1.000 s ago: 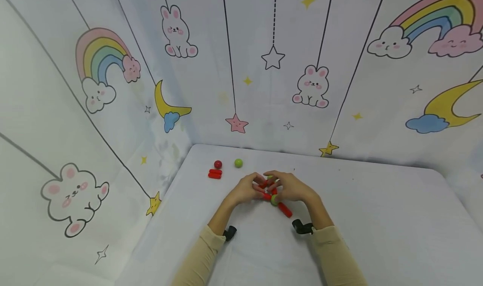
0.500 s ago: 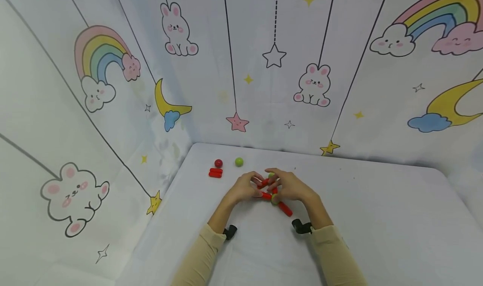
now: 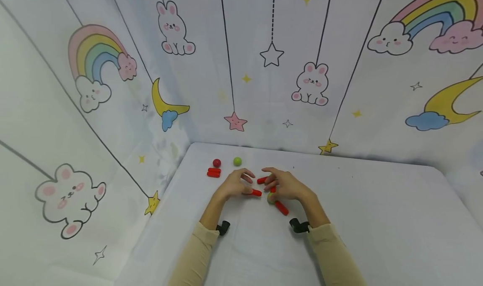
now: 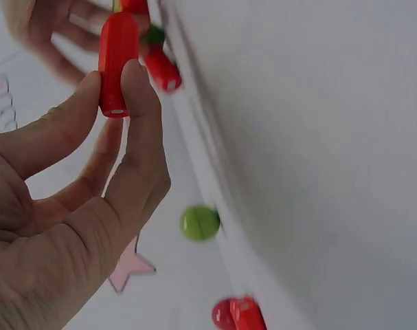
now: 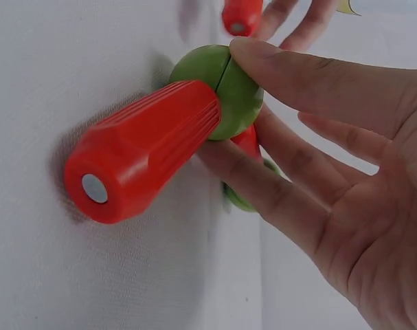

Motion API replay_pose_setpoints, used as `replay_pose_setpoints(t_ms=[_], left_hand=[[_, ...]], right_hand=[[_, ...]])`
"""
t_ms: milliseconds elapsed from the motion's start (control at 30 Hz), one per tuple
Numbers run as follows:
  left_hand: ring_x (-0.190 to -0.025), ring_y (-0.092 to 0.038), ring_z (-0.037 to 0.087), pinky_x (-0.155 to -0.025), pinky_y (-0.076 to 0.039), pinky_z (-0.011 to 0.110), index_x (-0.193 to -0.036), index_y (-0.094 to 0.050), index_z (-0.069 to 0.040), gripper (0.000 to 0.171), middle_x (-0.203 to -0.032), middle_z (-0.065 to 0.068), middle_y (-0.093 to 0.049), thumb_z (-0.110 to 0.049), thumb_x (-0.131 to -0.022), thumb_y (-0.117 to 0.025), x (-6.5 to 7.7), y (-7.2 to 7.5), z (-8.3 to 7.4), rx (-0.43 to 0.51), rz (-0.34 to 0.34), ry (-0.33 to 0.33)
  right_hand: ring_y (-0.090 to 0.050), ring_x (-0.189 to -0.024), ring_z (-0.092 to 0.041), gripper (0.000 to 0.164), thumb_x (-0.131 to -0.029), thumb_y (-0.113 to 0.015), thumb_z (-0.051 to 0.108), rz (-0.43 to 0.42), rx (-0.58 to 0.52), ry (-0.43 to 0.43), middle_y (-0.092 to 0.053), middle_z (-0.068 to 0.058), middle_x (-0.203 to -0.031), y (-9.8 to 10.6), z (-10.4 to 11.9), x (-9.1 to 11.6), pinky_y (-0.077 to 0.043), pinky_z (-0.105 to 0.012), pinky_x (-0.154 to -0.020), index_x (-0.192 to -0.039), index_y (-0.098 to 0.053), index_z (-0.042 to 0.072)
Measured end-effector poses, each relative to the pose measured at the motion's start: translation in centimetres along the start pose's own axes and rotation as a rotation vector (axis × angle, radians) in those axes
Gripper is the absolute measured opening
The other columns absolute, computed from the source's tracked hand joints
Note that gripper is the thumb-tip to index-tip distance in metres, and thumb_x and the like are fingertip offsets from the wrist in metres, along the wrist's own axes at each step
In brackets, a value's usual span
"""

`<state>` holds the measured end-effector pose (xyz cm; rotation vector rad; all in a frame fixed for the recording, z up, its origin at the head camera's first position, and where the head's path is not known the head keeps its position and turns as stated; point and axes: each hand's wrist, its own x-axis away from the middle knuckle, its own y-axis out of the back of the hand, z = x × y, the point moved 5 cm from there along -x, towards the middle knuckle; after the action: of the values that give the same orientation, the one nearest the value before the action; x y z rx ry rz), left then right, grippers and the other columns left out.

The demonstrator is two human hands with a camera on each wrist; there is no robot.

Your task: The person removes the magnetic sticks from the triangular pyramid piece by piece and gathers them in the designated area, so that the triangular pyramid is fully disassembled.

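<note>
My left hand point(image 3: 235, 184) pinches a red magnetic rod point(image 4: 117, 55) between thumb and forefinger, its free end pointing towards the right hand. A gap separates this rod from the green ball point(image 5: 201, 65), which my right hand point(image 3: 288, 186) pinches between thumb and fingers. Joined to that ball is a red magnetic rod point(image 5: 139, 155) with a pale metal disc at its near end, slanting towards the person. Beyond the right fingers, partly hidden, lie another red rod point(image 3: 262, 180) and a second green ball point(image 5: 241, 198).
At the back left of the white table point(image 3: 377, 219) are a red ball point(image 3: 216, 163), a loose green ball point(image 3: 237, 161) and two red rods point(image 3: 213, 172) side by side. A printed cloth wall point(image 3: 211, 89) rises behind and at the left.
My left hand has moved left with its red rod, away from the green ball in the right hand, opening a gap. The right hand has hardly moved.
</note>
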<state>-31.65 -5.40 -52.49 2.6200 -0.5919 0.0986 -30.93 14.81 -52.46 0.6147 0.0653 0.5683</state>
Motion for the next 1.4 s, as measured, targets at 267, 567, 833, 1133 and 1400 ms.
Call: replay_pose_setpoints(t_ms=[267, 567, 833, 1133, 1400], left_hand=[[-0.09, -0.071, 0.024, -0.085, -0.062, 0.037, -0.138, -0.058, 0.001, 0.051, -0.133, 0.027, -0.061, 0.0, -0.091, -0.076, 1.1, 3.8, 0.9, 0.096, -0.034, 0.033], [-0.1, -0.07, 0.028, -0.084, -0.061, 0.035, -0.139, -0.056, 0.004, 0.056, -0.136, 0.03, -0.059, 0.006, -0.087, -0.078, 1.7, 6.9, 2.7, 0.132, -0.127, 0.069], [-0.115, -0.061, 0.033, -0.086, -0.057, 0.03, -0.141, -0.056, 0.001, 0.057, -0.134, 0.024, -0.062, 0.0, -0.089, -0.079, 2.3, 9.8, 4.9, 0.059, -0.253, 0.124], [-0.127, -0.055, 0.038, -0.097, -0.056, 0.042, -0.143, -0.055, -0.003, 0.051, -0.142, 0.022, -0.058, -0.006, -0.095, -0.072, 3.2, 11.4, 6.4, 0.068, -0.322, 0.173], [-0.119, -0.06, 0.04, -0.095, -0.056, 0.041, -0.139, -0.057, 0.003, 0.052, -0.137, 0.026, -0.059, 0.0, -0.09, -0.073, 3.1, 12.2, 7.3, 0.084, -0.36, 0.184]], right_hand=[[-0.072, -0.108, -0.021, 0.094, -0.079, -0.09, 0.003, -0.003, 0.014, -0.051, -0.07, -0.01, -0.124, -0.1, 0.0, 0.0, -0.051, -0.054, -0.105, -0.159, -0.04, 0.013], [-0.071, -0.108, -0.019, 0.094, -0.079, -0.09, 0.002, 0.0, 0.006, -0.042, -0.071, -0.009, -0.123, 0.0, -0.3, 0.0, -0.052, -0.051, -0.103, -0.159, -0.041, 0.015], [-0.071, -0.11, -0.022, 0.093, -0.08, -0.089, 0.001, 0.012, -0.009, -0.02, -0.071, -0.012, -0.124, 0.1, 0.1, 0.3, -0.051, -0.052, -0.105, -0.158, -0.041, 0.016], [-0.071, -0.11, -0.023, 0.092, -0.08, -0.089, 0.0, 0.018, -0.016, 0.017, -0.07, -0.013, -0.123, 0.1, -0.4, 0.2, -0.051, -0.053, -0.104, -0.157, -0.041, 0.011], [-0.071, -0.109, -0.021, 0.093, -0.079, -0.089, 0.001, 0.011, -0.018, 0.006, -0.072, -0.009, -0.121, 0.0, -0.4, 0.0, -0.049, -0.055, -0.106, -0.158, -0.041, 0.01]])
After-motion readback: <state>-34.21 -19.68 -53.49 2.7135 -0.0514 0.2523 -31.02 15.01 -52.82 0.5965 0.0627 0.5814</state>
